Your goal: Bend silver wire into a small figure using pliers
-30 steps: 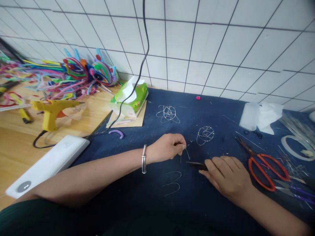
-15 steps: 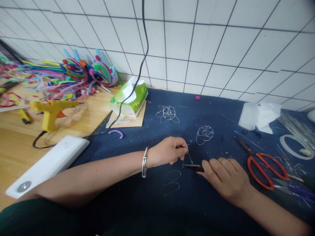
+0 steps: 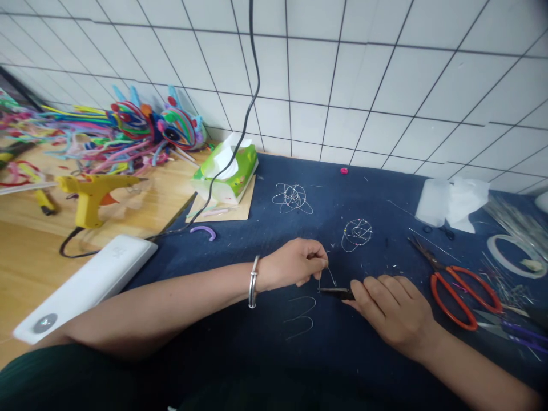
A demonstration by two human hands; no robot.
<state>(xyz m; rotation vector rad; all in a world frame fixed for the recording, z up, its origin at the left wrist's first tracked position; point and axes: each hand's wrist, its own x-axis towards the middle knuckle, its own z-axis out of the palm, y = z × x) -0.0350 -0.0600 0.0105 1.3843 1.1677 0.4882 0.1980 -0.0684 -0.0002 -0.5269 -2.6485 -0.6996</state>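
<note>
Between thumb and fingers, my left hand [image 3: 302, 261] pinches a thin bent wire [image 3: 332, 275] whose two ends hang downward. One end has a small hook. My right hand [image 3: 396, 311] is wrapped round a pair of dark pliers [image 3: 336, 293], mostly hidden in the palm. The pliers' tips point left and meet the wire's other end below my left fingers. Two U-shaped wires [image 3: 311, 325] lie on the dark blue mat [image 3: 240, 365] just below. Farther back rest a round wire frame with loops [image 3: 294, 197] and a second round wire frame [image 3: 358, 233].
Orange-handled scissors [image 3: 466, 291] lie to the right, near a white tape ring [image 3: 505, 257] and loose wires. On the left are a white power bank [image 3: 94, 285], a yellow glue gun [image 3: 89, 200] and a tissue pack [image 3: 240, 174]. A black cable [image 3: 246, 123] hangs across the view.
Both hands stay nearly in place. The view has shifted very slightly, and the wire end at the pliers' tips looks shorter or bent over now.
</note>
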